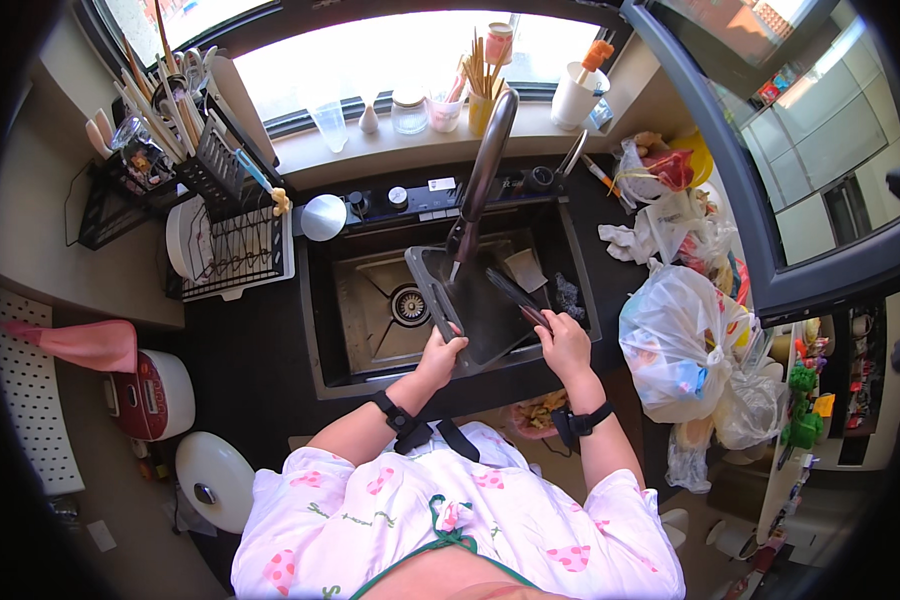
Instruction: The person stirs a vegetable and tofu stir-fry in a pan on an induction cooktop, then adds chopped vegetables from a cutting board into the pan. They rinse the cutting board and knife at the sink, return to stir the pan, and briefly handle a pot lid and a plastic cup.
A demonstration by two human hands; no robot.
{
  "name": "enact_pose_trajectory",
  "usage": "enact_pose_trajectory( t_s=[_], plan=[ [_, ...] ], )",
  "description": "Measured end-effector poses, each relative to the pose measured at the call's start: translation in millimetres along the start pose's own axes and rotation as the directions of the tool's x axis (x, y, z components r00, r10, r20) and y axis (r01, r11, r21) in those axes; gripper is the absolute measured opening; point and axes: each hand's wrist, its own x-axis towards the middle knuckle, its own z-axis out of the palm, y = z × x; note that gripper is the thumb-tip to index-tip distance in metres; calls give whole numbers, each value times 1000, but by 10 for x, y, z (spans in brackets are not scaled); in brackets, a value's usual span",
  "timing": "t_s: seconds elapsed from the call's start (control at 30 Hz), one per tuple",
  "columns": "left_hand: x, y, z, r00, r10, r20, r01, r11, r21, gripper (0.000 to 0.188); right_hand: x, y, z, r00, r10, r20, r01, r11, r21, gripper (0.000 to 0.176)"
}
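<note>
Over the dark kitchen sink point(337, 337), my left hand point(441, 358) grips the near left edge of a dark cutting board point(476, 315) with a grey rim. My right hand point(566, 345) holds a knife point(511, 291) by its handle, its dark blade lying over the board. The pull-out faucet point(487, 161) points its nozzle down at the board, and a thin stream appears at its tip. Behind the board, a pale rectangular piece point(526, 270) and a dark mesh scrubber point(568, 295) lie in the sink's right part. The round drain strainer point(411, 305) shows left of the board.
A dish rack point(232, 251) and utensil holder stand left of the sink. Tied plastic bags point(675, 341) crowd the right counter below an open window sash point(787, 277). Cups and jars line the windowsill point(390, 154). A rice cooker point(157, 394) sits at the left.
</note>
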Motion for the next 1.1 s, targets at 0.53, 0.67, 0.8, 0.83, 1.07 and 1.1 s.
enact_pose_trajectory(
  t_s=[0.53, 0.67, 0.8, 0.83, 1.07, 1.1],
  plan=[
    [-10, 187, -232, 988, 135, -79, -147, 973, -178, 24, 131, -332, 65, 974, -227, -16, 228, 974, 9, 31],
    [-24, 207, -325, 991, 122, -61, -129, 982, -135, 24, 196, -487, 148, 970, -239, 47, 238, 971, 16, 32],
    [-11, 117, -358, 979, 176, -107, -189, 974, -129, 24, 166, -616, 186, 973, -225, 45, 220, 971, 94, 28],
    [-18, 89, -377, 983, 125, -136, -137, 987, -81, 23, 153, -642, 206, 973, -226, 36, 222, 969, 107, 27],
    [61, -148, -539, 963, 224, -153, -236, 969, -69, 24, 172, -642, 610, 967, 145, 209, -237, 813, 532, 31],
    [78, -182, -571, 960, 239, -146, -253, 964, -84, 24, 204, -622, 666, 947, 176, 270, -309, 736, 603, 32]
  ],
)
